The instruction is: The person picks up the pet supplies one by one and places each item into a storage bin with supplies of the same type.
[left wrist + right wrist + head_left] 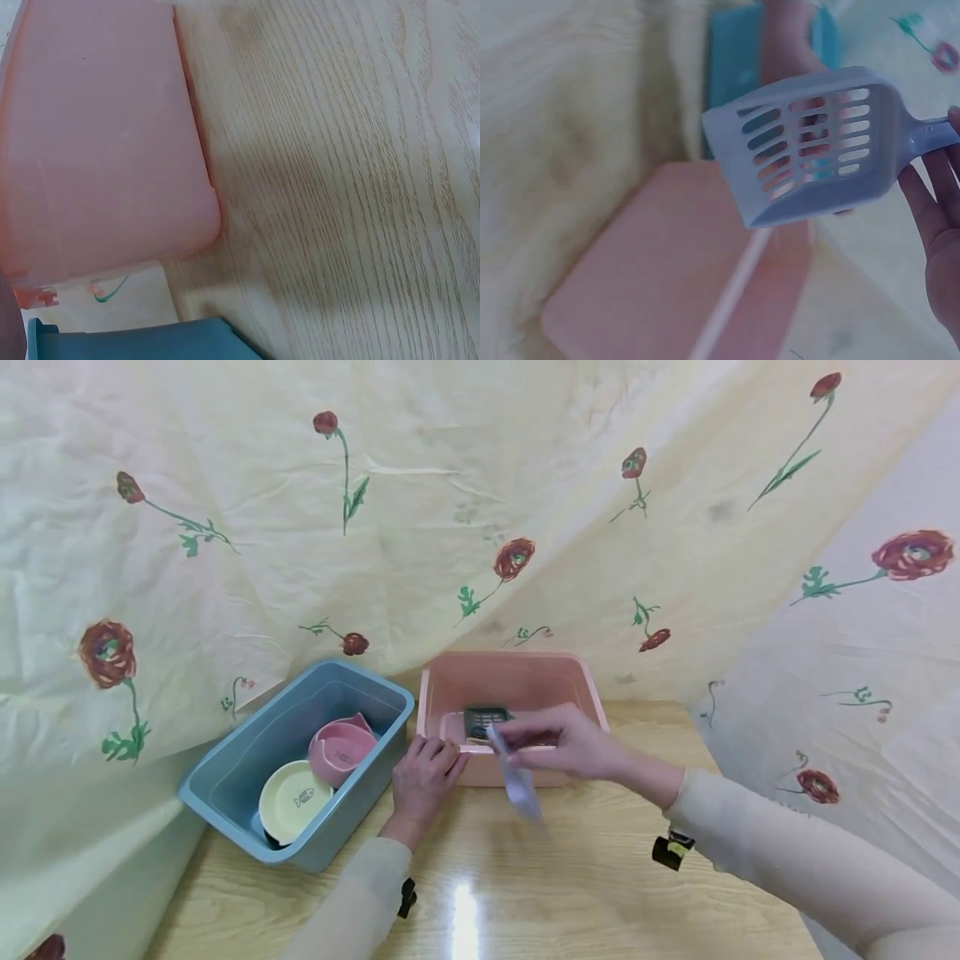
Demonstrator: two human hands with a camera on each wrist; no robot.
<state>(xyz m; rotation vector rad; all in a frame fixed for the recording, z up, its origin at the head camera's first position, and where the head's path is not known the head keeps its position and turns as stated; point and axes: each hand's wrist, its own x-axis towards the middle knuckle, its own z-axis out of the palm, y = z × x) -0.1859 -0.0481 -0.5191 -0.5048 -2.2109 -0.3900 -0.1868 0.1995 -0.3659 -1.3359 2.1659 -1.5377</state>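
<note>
In the head view my right hand [566,743] pinches the handle of a pale lavender litter scoop [519,783], which hangs tilted in front of the pink bin [510,681] and is blurred at its lower end. The right wrist view shows the scoop's slotted pan [821,201] close up, with fingers [926,206] at its handle. My left hand [423,781] grips the bin's front rim near its left corner, fingers bent over the edge. Inside the bin lies a dark green slotted scoop [480,718], partly hidden by the front rim and my right hand.
To the left, a blue bin [225,818] stands at an angle, holding a pink bowl [345,752] and a cream bowl [288,802] with a fish print. Both bins stand on a wooden table [600,877]. A flowered cloth [420,568] hangs behind.
</note>
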